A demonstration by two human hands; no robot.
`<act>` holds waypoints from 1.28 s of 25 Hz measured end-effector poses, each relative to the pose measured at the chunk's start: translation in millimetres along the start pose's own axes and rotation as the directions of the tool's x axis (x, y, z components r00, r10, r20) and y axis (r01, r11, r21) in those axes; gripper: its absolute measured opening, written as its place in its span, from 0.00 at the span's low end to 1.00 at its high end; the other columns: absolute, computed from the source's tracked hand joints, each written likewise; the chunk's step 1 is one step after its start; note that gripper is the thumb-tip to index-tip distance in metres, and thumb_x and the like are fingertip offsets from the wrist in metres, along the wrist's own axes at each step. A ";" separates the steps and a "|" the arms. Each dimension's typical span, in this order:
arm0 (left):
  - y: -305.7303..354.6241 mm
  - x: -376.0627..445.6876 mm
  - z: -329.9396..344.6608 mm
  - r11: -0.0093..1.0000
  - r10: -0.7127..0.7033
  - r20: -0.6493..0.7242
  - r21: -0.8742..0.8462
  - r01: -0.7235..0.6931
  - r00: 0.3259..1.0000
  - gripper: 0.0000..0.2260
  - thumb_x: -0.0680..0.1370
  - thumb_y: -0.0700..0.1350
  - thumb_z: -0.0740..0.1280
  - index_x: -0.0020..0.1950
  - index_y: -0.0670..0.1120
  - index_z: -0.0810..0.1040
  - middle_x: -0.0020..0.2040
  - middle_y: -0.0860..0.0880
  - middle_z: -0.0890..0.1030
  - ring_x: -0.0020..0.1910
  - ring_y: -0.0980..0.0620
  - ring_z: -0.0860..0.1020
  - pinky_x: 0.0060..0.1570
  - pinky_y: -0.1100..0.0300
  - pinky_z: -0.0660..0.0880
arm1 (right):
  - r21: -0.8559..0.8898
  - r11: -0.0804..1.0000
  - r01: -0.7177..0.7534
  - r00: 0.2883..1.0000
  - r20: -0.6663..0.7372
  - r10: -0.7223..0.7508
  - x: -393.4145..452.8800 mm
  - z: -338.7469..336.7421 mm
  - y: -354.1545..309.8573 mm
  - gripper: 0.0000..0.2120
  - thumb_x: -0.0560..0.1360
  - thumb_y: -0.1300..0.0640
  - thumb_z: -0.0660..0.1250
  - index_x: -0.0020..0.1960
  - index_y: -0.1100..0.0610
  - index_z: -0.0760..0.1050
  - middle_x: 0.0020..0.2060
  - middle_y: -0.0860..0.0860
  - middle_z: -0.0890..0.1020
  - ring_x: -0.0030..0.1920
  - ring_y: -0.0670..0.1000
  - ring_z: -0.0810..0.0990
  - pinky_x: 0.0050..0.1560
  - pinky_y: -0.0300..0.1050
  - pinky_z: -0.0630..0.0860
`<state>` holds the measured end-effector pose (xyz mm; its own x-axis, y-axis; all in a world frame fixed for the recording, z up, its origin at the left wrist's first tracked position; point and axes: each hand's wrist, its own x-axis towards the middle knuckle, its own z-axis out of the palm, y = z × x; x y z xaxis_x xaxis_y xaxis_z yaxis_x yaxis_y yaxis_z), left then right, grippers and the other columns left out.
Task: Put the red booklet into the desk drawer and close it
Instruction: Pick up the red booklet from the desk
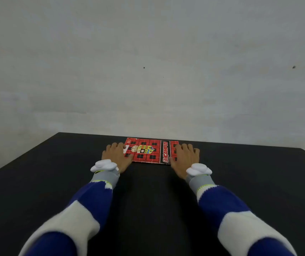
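Two hands lie flat on the red booklet (148,151), which rests near the far edge of the dark worktop (148,200), close to the wall. The left hand (117,156) covers its left edge, the right hand (184,157) its right edge; each grip is wide, fingers spread, nothing clasped. No drawer is in view. Being thin and flush, the booklet could slide away or crease if the fingers dig under an edge carelessly.
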<state>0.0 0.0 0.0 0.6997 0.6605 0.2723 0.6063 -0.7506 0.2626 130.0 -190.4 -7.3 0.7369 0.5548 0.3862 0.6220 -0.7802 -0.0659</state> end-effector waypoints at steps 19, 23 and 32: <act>-3.4 8.7 44.7 0.954 -0.299 0.133 0.006 0.301 0.945 0.35 0.75 0.65 0.59 0.75 0.44 0.60 0.75 0.41 0.64 0.74 0.40 0.62 0.73 0.44 0.58 | 0.061 0.936 -0.347 0.928 0.171 0.332 6.6 49.9 4.6 0.43 0.70 0.27 0.52 0.66 0.62 0.66 0.64 0.59 0.72 0.65 0.60 0.69 0.68 0.59 0.64; 0.5 8.5 45.6 0.948 -0.319 0.143 0.046 0.316 0.937 0.36 0.76 0.66 0.57 0.75 0.43 0.61 0.76 0.41 0.61 0.76 0.41 0.59 0.75 0.44 0.55 | 0.012 0.934 -0.358 0.917 0.193 0.349 9.1 54.5 5.3 0.46 0.69 0.25 0.51 0.67 0.63 0.66 0.65 0.60 0.70 0.67 0.60 0.67 0.70 0.60 0.61; 9.5 19.8 30.3 0.914 -0.402 0.226 0.033 0.405 0.887 0.36 0.72 0.65 0.65 0.71 0.42 0.66 0.72 0.40 0.67 0.71 0.40 0.65 0.71 0.46 0.64 | 0.115 0.866 -0.486 0.851 0.289 0.439 22.1 42.0 -3.2 0.37 0.67 0.33 0.65 0.64 0.59 0.70 0.66 0.58 0.69 0.68 0.60 0.65 0.70 0.62 0.58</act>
<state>31.0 5.4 -20.2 0.4627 0.8835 -0.0734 0.8501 -0.4187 0.3193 155.4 -163.5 -37.2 0.9765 0.2129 0.0338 0.2110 -0.9126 -0.3502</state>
